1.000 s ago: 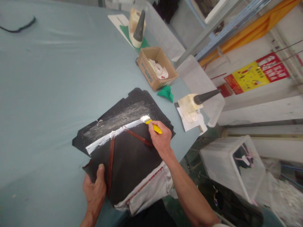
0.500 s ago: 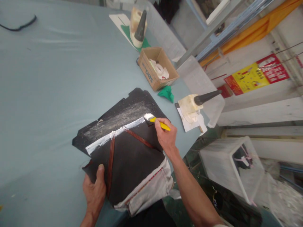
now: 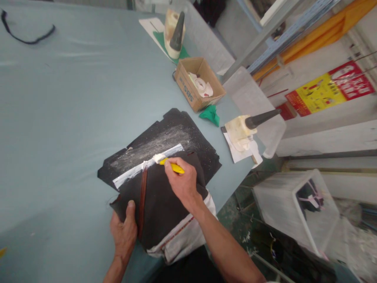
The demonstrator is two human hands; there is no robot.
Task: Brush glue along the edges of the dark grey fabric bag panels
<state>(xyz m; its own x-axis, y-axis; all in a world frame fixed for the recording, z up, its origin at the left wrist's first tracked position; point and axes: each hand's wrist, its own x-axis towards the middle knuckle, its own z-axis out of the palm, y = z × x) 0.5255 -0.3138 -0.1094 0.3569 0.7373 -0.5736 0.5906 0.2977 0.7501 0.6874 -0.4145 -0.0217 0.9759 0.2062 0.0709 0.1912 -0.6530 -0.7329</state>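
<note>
1. The dark cloth (image 3: 160, 204) is laid at the near edge of the counter (image 3: 73, 98), its white strip (image 3: 129, 175) resting over the black sheet (image 3: 165, 139); the sheet is probably placed there so that stray white paste is kept off the counter.
2. A corner of the cloth is clamped between thumb and fingers by the left hand (image 3: 125, 228), likely so that slipping under the strokes is prevented.
3. The yellow brush (image 3: 176, 168) is clamped in the grip of the right hand (image 3: 184, 179), held close to the bristles, seemingly for finer control; its white-loaded tip is set near the strip's middle.
4. Since half a second ago, the brush has been brought back from the strip's right end, and the slanting brown band has been covered by the right hand. The left grip is unchanged.
</note>
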